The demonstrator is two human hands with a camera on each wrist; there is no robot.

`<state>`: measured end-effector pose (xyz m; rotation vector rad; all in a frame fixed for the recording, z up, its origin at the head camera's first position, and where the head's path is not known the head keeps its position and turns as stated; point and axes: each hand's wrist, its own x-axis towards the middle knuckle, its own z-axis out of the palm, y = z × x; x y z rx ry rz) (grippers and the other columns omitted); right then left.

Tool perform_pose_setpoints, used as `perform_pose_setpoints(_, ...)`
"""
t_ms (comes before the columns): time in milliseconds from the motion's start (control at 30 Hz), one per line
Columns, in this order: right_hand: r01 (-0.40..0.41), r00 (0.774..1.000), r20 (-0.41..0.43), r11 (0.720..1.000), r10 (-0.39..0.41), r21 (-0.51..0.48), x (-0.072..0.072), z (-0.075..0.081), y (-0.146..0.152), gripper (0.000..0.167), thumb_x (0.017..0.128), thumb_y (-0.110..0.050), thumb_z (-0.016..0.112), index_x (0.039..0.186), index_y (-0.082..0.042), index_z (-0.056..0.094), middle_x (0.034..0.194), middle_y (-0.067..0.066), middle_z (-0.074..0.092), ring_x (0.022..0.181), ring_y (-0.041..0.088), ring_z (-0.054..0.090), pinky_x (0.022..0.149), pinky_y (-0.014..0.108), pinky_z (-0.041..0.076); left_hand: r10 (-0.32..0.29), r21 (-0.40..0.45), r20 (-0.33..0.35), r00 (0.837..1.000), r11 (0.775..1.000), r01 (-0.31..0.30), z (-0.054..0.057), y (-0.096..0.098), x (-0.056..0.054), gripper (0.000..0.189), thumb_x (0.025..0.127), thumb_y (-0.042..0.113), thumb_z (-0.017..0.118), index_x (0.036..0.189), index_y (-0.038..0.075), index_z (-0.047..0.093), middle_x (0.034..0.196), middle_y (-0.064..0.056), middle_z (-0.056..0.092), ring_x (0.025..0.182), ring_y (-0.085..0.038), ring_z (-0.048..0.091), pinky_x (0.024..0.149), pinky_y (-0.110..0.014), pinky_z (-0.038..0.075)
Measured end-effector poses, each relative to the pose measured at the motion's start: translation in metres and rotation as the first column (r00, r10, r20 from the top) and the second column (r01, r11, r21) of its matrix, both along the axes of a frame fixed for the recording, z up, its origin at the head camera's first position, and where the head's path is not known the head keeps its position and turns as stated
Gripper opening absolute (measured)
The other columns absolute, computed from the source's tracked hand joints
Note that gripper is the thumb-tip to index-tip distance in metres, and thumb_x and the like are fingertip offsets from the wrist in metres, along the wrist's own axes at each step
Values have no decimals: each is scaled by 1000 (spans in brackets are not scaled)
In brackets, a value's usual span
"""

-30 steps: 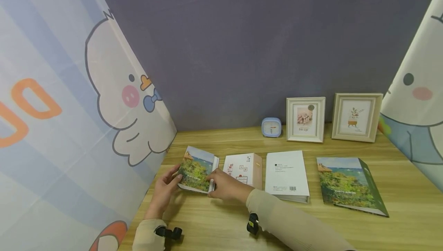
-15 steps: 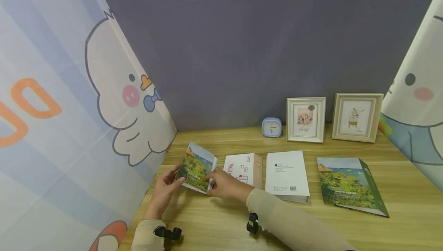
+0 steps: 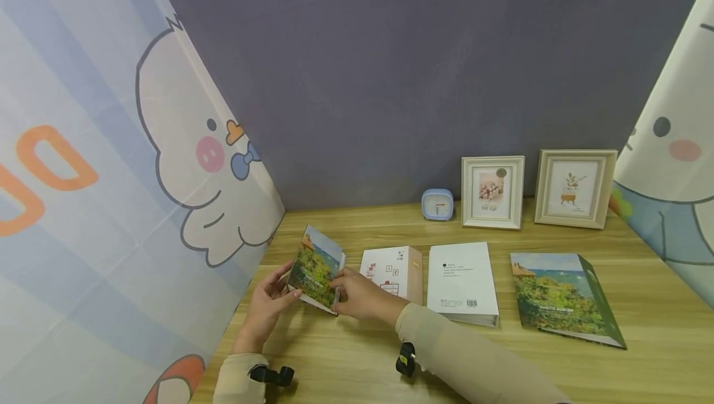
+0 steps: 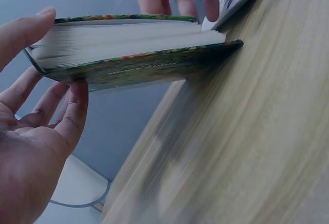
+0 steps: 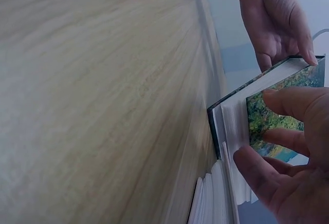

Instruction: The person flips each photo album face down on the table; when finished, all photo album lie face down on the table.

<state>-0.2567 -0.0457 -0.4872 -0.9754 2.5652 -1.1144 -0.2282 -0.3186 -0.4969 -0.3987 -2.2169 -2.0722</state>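
Note:
A photo album [image 3: 316, 269] with a painted seaside garden cover tilts above the table, its spine side raised. My left hand [image 3: 266, 308] grips the spine side, thumb on the front cover and fingers beneath, as the left wrist view [image 4: 38, 152] shows. In that view the back cover's free edge slants down close to the tabletop. At the opposite side my right hand [image 3: 362, 295] pinches the front cover's free edge; the right wrist view shows its fingers [image 5: 288, 103] over the cover and at the page edge. White page edges [image 4: 128, 39] show between the covers.
Right of the held album lie a white-and-pink album [image 3: 415, 274], a white album [image 3: 462, 283] and another painted photo album [image 3: 558, 295]. A blue alarm clock [image 3: 437, 204] and two picture frames [image 3: 493, 193] stand at the back of the wooden table [image 3: 346, 367].
The held album has tilted more steeply, its left spine side rising with my left hand. My right hand has stayed at its right edge, shifting slightly left. The other things have not moved.

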Motion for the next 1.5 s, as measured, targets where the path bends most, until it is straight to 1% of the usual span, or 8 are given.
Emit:
perform_pose_setpoints(100,0,1000,-31,1000,-1,-11,0,2,-1,53,95,-30,79,142,-10,65,135,4,59,114,15,65,90,28,57,-31,26,-41,999,999,32,0,2,0,70,94,-9,71,157,0,43,162,-17,40,137,-15,54,108,-24,48)
perform_pose_setpoints(233,6,1000,-25,997,-8,-71,0,3,-2,52,94,-25,80,141,-7,64,127,4,63,109,17,67,89,26,56,-56,38,-65,996,998,58,0,6,-1,68,95,-10,69,157,-3,42,163,-21,39,140,-20,50,110,-23,46)
perform_pose_setpoints(433,6,998,62,985,5,-174,0,3,-3,53,96,-21,80,143,-5,61,132,5,60,109,16,70,87,21,57,-62,23,-36,997,998,62,0,11,-1,69,96,-7,70,158,-3,40,163,-15,41,139,-15,49,107,-20,46)
perform_pose_setpoints(667,51,991,131,960,-15,-275,0,4,-2,53,97,-23,79,144,-6,61,139,9,61,103,11,70,79,20,58,-130,72,-62,990,988,135,-2,18,-3,72,95,-12,67,159,-6,34,159,-9,44,133,-18,56,99,-29,56)
perform_pose_setpoints(933,131,984,159,929,-79,-345,-1,8,0,58,92,-33,85,140,-10,63,135,5,64,100,11,71,76,24,60,-200,50,-76,977,978,204,-4,23,-6,71,97,-11,66,160,0,35,163,-16,37,136,-23,54,101,-33,55)
perform_pose_setpoints(1133,148,979,189,917,-82,-369,-5,10,4,63,89,-38,87,140,-13,59,136,4,63,104,17,71,78,26,60,-209,-3,-71,975,978,210,-7,27,-7,72,96,-8,69,159,2,36,161,-18,38,136,-25,53,102,-35,55)
perform_pose_setpoints(1367,161,967,249,894,-57,-418,-7,15,11,72,85,-34,91,144,-12,55,138,8,59,104,19,72,78,30,62,-184,-60,13,983,981,184,-6,34,-5,74,93,-2,77,156,12,42,156,-16,44,136,-32,52,98,-40,56)
perform_pose_setpoints(1500,156,964,262,891,-44,-427,-9,16,15,78,85,-36,91,149,-14,51,140,8,58,108,22,71,78,32,62,-195,-79,11,981,978,195,-6,37,-5,75,92,-2,78,156,11,40,157,-18,44,135,-36,52,98,-39,57)
